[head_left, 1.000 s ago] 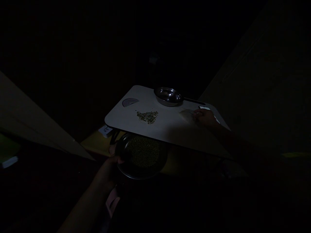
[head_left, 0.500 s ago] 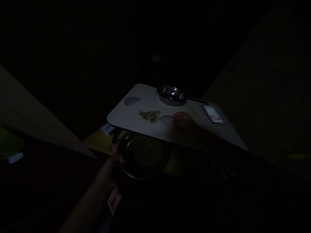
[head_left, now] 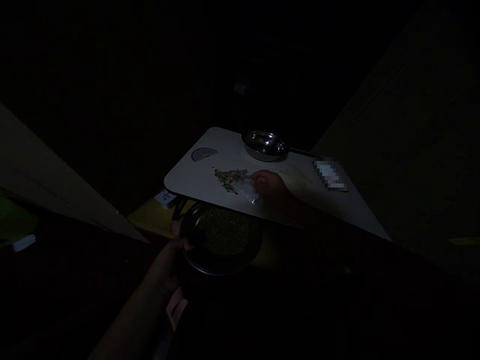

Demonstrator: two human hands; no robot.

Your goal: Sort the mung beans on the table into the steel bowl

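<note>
My left hand (head_left: 170, 257) grips the left rim of a dark metal bowl (head_left: 221, 270), held just below the near edge of the white tabletop (head_left: 183, 177). Small green beans, like mung beans (head_left: 225, 232), cover the bowl's bottom. Over the table, my right hand (head_left: 272, 185) pinches a clear plastic protractor (head_left: 245, 189), tilted against a small scattered heap of beans (head_left: 227, 177). The dim light hides most of the right fingers. Farther left on the table lies another protractor (head_left: 204, 154).
At the table's back edge stands a shiny steel bowl (head_left: 265, 150). A pixelated flat item (head_left: 330, 174) lies at the right. Beneath the table's left corner, a white box (head_left: 165, 198) rests on a yellowish surface (head_left: 148, 217). A pale panel (head_left: 63, 175) slopes on the left.
My right hand has moved left with the protractor, which now overlaps the bean heap's right side and is tilted differently. My left hand and its bowl have hardly moved.
</note>
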